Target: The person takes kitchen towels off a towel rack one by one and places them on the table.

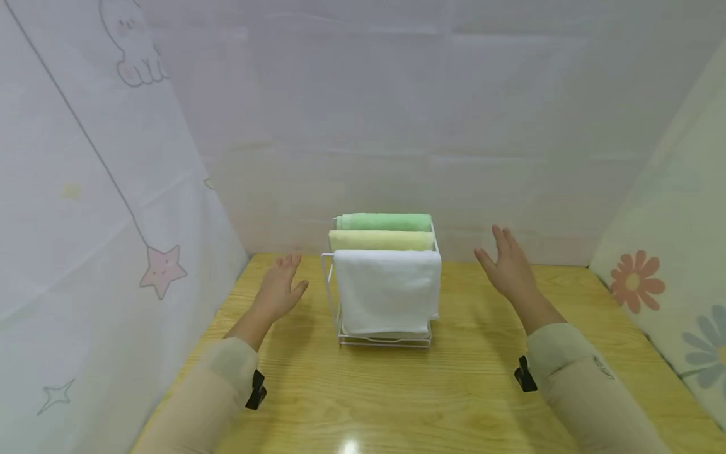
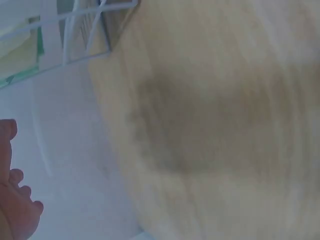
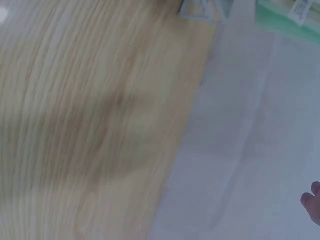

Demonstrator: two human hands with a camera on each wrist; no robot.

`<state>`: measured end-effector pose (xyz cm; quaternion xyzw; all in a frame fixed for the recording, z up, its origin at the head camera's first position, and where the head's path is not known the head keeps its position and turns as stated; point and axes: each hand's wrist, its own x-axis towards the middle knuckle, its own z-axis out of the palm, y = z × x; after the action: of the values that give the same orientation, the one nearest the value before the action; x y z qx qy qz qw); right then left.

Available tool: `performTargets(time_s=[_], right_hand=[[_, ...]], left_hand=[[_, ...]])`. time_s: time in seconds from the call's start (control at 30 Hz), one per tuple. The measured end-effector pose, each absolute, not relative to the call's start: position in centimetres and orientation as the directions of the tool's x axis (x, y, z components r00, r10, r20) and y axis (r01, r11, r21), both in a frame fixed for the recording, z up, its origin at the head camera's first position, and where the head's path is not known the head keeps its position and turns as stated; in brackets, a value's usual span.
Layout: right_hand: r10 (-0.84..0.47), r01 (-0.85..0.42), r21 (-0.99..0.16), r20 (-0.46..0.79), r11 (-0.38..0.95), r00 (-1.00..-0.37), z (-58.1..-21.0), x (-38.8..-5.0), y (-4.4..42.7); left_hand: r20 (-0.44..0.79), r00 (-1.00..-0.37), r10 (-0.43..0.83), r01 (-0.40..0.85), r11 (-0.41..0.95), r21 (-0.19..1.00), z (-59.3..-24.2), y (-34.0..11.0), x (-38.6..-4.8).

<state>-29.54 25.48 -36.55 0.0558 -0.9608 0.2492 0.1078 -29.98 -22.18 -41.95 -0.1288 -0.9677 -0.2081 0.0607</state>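
A white wire rack (image 1: pixel 386 343) stands on the wooden table, with three towels draped over its bars. The white towel (image 1: pixel 388 290) hangs at the front, the yellow towel (image 1: pixel 380 240) behind it, and the green towel (image 1: pixel 388 222) at the back. To the left of the rack, my left hand (image 1: pixel 276 289) is held above the table with fingers extended, touching nothing. My right hand (image 1: pixel 510 268) is raised to the right of the rack, fingers straight and apart from it. Both wrist views catch only part of each hand and a corner of the rack (image 2: pixel 75 57).
The wooden table (image 1: pixel 363 397) ends at a pale cloth backdrop (image 1: pixel 397 126) behind the rack. Printed cloth walls close both sides, with a pink star (image 1: pixel 162 270) on the left and a red flower (image 1: pixel 638 282) on the right.
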Motion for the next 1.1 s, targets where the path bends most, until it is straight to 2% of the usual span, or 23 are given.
performTargets(time_s=[0.17,0.3,0.6,0.77,0.93,1.1], right_hand=[[-0.086,-0.24,-0.546,0.292,0.802,-0.953,-35.3,-28.8,23.9],[-0.129,-0.299,-0.561,0.323,0.772,-0.938,-34.5,-28.2,22.7],[-0.178,-0.385,-0.576,0.383,0.721,-0.906,-33.2,-26.7,20.5],[-0.186,-0.418,-0.602,0.409,0.681,-0.893,-32.5,-26.0,19.4],[-0.192,-0.436,-0.647,0.414,0.625,-0.89,-31.9,-25.3,18.2],[-0.211,-0.474,-0.651,0.442,0.594,-0.872,-31.4,-24.8,17.1]], left_hand=[[0.094,-0.967,0.237,0.243,0.748,0.617,-45.1,-21.8,-27.9],[0.051,-0.969,0.242,0.207,0.677,0.706,-47.2,-21.2,-26.4],[-0.014,-0.979,0.205,0.109,0.573,0.812,-49.4,-19.2,-23.8],[0.005,-0.984,0.179,0.096,0.502,0.859,-50.3,-18.1,-23.2],[0.031,-0.987,0.16,0.084,0.337,0.938,-51.3,-17.0,-22.9],[0.102,-0.988,0.116,0.123,0.196,0.973,-52.5,-15.9,-23.1]])
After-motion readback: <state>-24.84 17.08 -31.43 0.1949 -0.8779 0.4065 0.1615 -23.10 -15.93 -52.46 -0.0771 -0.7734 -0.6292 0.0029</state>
